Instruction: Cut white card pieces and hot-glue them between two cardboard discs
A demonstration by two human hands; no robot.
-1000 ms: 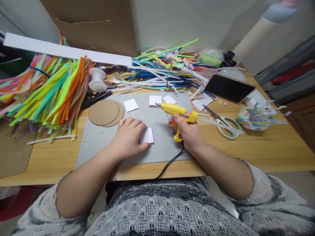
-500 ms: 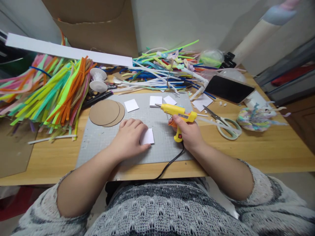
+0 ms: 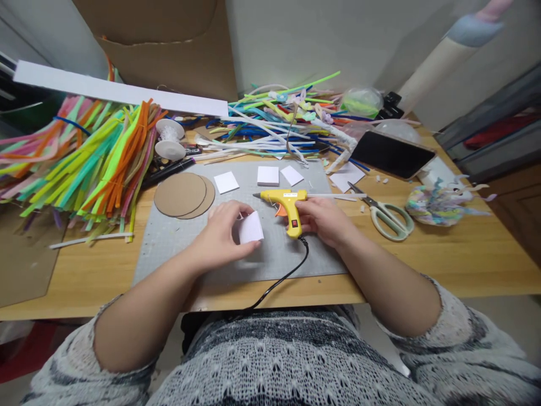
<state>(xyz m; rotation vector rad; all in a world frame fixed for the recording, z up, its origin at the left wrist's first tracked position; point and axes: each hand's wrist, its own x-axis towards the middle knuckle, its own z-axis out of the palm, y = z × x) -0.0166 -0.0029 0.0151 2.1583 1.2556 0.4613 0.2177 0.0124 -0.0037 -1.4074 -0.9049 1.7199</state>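
My left hand (image 3: 224, 231) pinches a small white square (image 3: 251, 228) between thumb and fingers, tilted up off the grey cutting mat (image 3: 177, 254). To its right is a yellow hot glue gun (image 3: 291, 204), nozzle pointing left, with an orange trigger and a glue stick out of its back. My right hand (image 3: 327, 221) is at the gun's handle, its fingers partly hidden behind it. Other white squares, one single (image 3: 226, 182) and one thicker piece or stack (image 3: 267, 175), lie on the mat's far side. Two overlapping cardboard discs (image 3: 181, 194) are at the left.
Colourful pipe cleaners (image 3: 93, 163) are bundled at the left, with another heap (image 3: 279, 121) at the back. Scissors (image 3: 389, 217), a phone (image 3: 393, 153) and a fuzzy pastel piece (image 3: 437, 203) lie at the right. The gun's black cord (image 3: 281, 278) runs over the table's front edge.
My left hand has raised and tilted the white square from the mat. The glue gun has moved left and lower, and my right thumb no longer shows across its near side.
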